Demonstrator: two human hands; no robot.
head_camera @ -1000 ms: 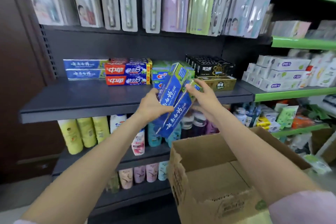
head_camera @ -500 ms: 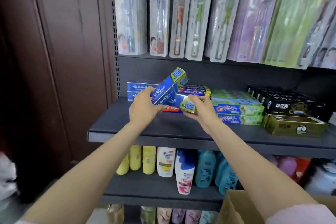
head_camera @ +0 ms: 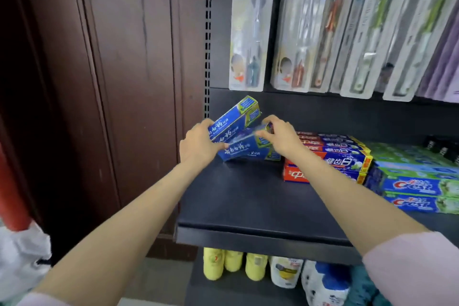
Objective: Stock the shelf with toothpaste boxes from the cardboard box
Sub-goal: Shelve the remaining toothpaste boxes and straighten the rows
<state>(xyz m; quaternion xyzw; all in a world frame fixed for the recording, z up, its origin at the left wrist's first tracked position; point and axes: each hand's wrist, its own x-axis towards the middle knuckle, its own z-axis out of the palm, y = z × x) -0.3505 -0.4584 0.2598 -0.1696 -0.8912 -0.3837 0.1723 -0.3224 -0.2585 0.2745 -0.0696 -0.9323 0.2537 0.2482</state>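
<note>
At shelf left end, back corner — two blue boxes are in hand over the stack already lying there. Left hand curls round the near ends of the boxes: the upper box tilts up and away, its far end in the air, while the lower box lies nearly flat, low over the stacked blue box; whether it touches I cannot tell. Right hand pinches the far end of the lower box, fingers curled over its top edge.

Handling, judged: thin card cartons, light, stiff along their length but easily dented at corners and end flaps. Glossy print looks slick, so two held in one hand may slide on each other. Best hold is across the long faces near an end, with the other hand steadying the far end, as the right does now on the lower box.

Right of the hands — red boxes, then Crest boxes, both stacked flat.

Change against the frame half a second earlier: both hands have gone further left and deeper toward the back panel, the lower box has dropped from a slant to almost level, and the cardboard box is out of view.
</note>
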